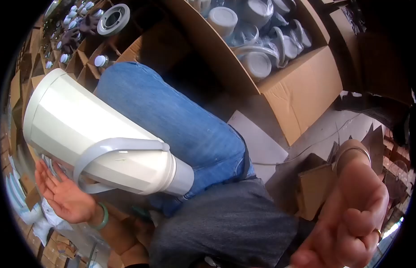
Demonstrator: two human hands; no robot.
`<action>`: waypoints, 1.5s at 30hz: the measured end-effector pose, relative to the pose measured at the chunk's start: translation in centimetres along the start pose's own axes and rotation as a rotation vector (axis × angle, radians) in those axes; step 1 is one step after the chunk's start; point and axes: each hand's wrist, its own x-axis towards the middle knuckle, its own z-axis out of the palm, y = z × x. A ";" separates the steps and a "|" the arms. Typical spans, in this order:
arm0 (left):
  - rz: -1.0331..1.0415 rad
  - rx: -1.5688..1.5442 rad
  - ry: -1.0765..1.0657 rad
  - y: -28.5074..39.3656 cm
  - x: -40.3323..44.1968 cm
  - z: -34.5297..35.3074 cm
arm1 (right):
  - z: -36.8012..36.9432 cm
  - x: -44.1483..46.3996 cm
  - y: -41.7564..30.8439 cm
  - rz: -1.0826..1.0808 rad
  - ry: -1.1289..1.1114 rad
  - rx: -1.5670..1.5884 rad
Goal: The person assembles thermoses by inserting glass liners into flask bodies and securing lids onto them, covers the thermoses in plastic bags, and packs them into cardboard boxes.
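A large white flask-like container (96, 129) with a grey curved handle (114, 145) lies tilted across my lap, over the blue jeans (172, 116). Its wide end points to the upper left and its narrow grey end rests near my thigh. My left hand (65, 192) is just below the container, palm up with the fingers spread; whether it touches the container is hard to tell. At the lower right, close to the camera, my right hand (351, 219) is turned palm up with its fingers curled; nothing shows in it.
An open cardboard box (301, 89) holds several plastic-wrapped containers with white lids (257, 64). Divided cartons (87, 67) with white-capped bottles stand at the upper left, with a round grey part (113, 19) on top. Cardboard pieces (313, 185) and a thin cable lie at right.
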 end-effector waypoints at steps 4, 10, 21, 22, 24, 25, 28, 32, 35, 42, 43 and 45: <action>-0.004 -0.013 0.032 0.8 -0.3 0.4 | -0.7 -0.1 -0.3 0.061 -0.108 0.008; 0.016 0.002 0.007 0.4 -0.7 0.1 | 0.1 0.0 0.6 -0.038 -0.053 -0.009; 0.098 0.129 -0.120 -1.1 -1.5 -2.6 | 0.1 2.6 0.4 0.216 -0.069 -0.266; 0.089 0.175 -0.021 -0.8 -1.7 -1.9 | 0.1 3.4 0.5 0.302 -0.114 -0.281; 0.343 0.168 -0.109 1.9 -2.1 -2.0 | -0.7 5.8 2.1 0.268 -0.181 -0.333; 0.459 0.167 -0.117 4.1 -1.9 -1.4 | -1.1 6.9 3.1 0.213 -0.148 -0.352; 1.034 0.166 0.030 9.8 -2.0 -0.7 | -1.0 9.4 3.8 -0.007 -0.254 -0.217; 1.297 0.131 -0.015 14.8 -1.1 0.8 | 0.0 9.8 2.2 0.015 -0.200 -0.367; 1.089 0.347 0.362 16.1 -1.6 2.2 | 1.0 11.4 2.4 -0.086 -0.149 -0.386; 1.510 0.409 0.152 17.2 -0.4 1.2 | 2.9 13.1 3.1 -0.286 -0.104 -0.404; 1.601 0.456 0.120 17.3 -0.1 1.0 | 3.2 13.3 3.1 -0.293 -0.103 -0.396; 1.610 0.491 0.007 18.3 -0.4 -1.1 | 3.7 13.6 3.2 -0.297 -0.101 -0.389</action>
